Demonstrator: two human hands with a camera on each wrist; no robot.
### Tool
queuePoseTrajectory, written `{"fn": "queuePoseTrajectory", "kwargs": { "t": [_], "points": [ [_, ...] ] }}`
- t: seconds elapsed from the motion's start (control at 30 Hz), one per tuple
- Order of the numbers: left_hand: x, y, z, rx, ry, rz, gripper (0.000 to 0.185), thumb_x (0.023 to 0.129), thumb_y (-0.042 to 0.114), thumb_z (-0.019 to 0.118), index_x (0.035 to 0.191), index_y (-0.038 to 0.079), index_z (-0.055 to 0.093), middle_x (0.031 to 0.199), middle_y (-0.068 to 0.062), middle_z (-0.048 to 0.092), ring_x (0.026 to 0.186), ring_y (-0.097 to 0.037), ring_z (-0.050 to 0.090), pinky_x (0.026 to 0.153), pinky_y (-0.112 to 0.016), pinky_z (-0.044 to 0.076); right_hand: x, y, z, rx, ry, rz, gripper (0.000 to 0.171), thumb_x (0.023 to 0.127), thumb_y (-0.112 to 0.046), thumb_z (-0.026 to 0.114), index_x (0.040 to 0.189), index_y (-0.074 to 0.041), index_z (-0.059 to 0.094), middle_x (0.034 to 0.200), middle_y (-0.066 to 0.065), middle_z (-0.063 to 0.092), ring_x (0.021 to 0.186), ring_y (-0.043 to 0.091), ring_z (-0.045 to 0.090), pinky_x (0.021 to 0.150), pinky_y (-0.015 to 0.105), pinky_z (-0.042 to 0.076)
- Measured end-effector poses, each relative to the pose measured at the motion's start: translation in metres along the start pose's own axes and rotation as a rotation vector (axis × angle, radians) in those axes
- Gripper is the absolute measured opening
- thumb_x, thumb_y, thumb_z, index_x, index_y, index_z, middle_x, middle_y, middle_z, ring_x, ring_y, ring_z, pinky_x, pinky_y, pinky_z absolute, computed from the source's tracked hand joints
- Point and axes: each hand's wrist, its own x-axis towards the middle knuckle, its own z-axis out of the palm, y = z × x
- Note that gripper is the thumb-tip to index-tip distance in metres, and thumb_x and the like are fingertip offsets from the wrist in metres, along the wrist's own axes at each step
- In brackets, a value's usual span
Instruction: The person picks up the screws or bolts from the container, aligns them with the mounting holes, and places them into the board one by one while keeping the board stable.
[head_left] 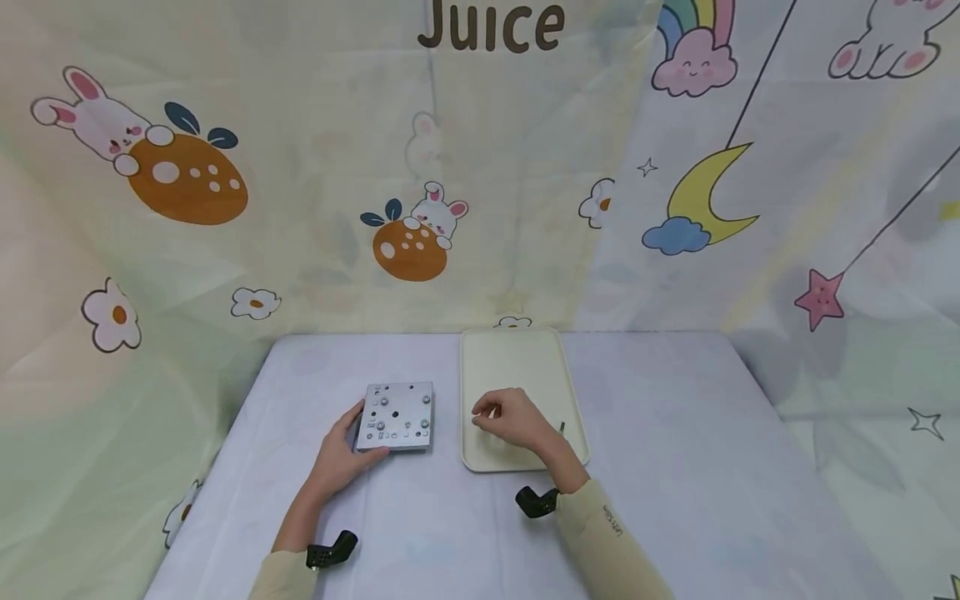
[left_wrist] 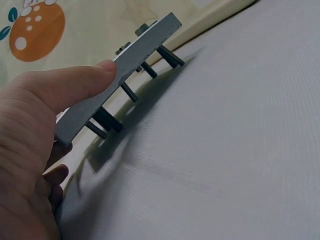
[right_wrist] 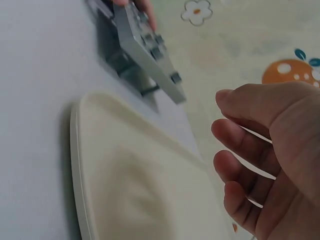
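A square grey metal plate [head_left: 395,417] with several holes and screw heads stands on the left of the table. Screw shanks [left_wrist: 107,120] stick out below its underside in the left wrist view. My left hand [head_left: 339,460] grips it at its left corner, thumb along the near edge and fingers at the left side. Over the cream tray [head_left: 472,450] hovers my right hand [head_left: 513,417], fingers loosely bent and nothing between them. In the right wrist view, the right hand [right_wrist: 270,145] has its thumb and fingertips apart. A small screw [head_left: 562,427] lies by the tray's right side, partly behind the right wrist.
A white cloth [head_left: 675,433] covers the table. Behind it hangs a printed curtain [head_left: 315,208] with rabbits, oranges and a moon. The tray's raised rim stands a short way right of the plate. Each wrist wears a black camera [head_left: 537,502].
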Motion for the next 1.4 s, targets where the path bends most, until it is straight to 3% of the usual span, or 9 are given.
{"fn": "queuePoseTrajectory", "kwargs": {
  "t": [0.33,0.53,0.8,0.97,1.27,1.4],
  "points": [
    [0.0,0.0,0.001,0.01,-0.002,-0.001,0.109,0.071,0.05,0.084,0.155,0.014,0.024,0.156,-0.016,0.028,0.143,-0.039,0.019,0.115,-0.058,0.016,-0.041,0.041,-0.042,-0.03,0.076,0.104,0.008,0.087,-0.012,0.073,0.093,-0.008,0.074,0.078,-0.008,0.064,0.067,0.011,0.056,0.053,0.026,0.05],
    [-0.002,0.0,0.002,0.01,0.003,-0.001,0.109,0.071,0.05,0.084,0.155,0.016,0.024,0.156,-0.015,0.028,0.143,-0.039,0.019,0.115,-0.059,0.017,-0.059,0.057,-0.056,-0.068,0.094,0.162,0.009,0.086,-0.011,0.073,0.094,-0.008,0.074,0.077,-0.007,0.063,0.069,0.012,0.056,0.058,0.027,0.049],
    [-0.002,0.0,0.003,0.02,-0.006,-0.015,0.109,0.071,0.052,0.083,0.155,0.017,0.023,0.156,-0.014,0.028,0.143,-0.039,0.019,0.114,-0.059,0.017,-0.074,0.073,-0.06,-0.087,0.001,0.174,0.012,0.083,-0.005,0.073,0.093,-0.011,0.076,0.076,-0.006,0.06,0.068,0.013,0.052,0.058,0.027,0.047],
    [-0.001,0.001,0.001,0.029,0.0,-0.015,0.108,0.072,0.051,0.083,0.155,0.017,0.023,0.156,-0.015,0.027,0.143,-0.04,0.019,0.114,-0.06,0.017,-0.074,0.078,-0.055,-0.104,-0.016,0.14,0.016,0.081,-0.001,0.071,0.091,-0.013,0.077,0.078,-0.006,0.061,0.067,0.011,0.052,0.059,0.026,0.047],
    [-0.002,0.001,0.001,0.021,0.009,0.009,0.106,0.073,0.049,0.083,0.155,0.014,0.024,0.156,-0.014,0.028,0.143,-0.038,0.02,0.115,-0.058,0.017,-0.071,0.078,-0.051,-0.15,-0.023,0.17,0.018,0.081,-0.001,0.073,0.088,-0.017,0.078,0.076,-0.008,0.059,0.066,0.011,0.051,0.058,0.026,0.046],
    [-0.002,0.0,0.001,0.028,0.008,0.013,0.106,0.073,0.049,0.082,0.155,0.014,0.024,0.156,-0.015,0.029,0.143,-0.039,0.02,0.114,-0.059,0.018,-0.069,0.079,-0.055,-0.13,-0.054,0.182,0.018,0.081,-0.003,0.073,0.095,-0.014,0.077,0.076,-0.006,0.058,0.068,0.012,0.051,0.059,0.028,0.046]
  ]
}}
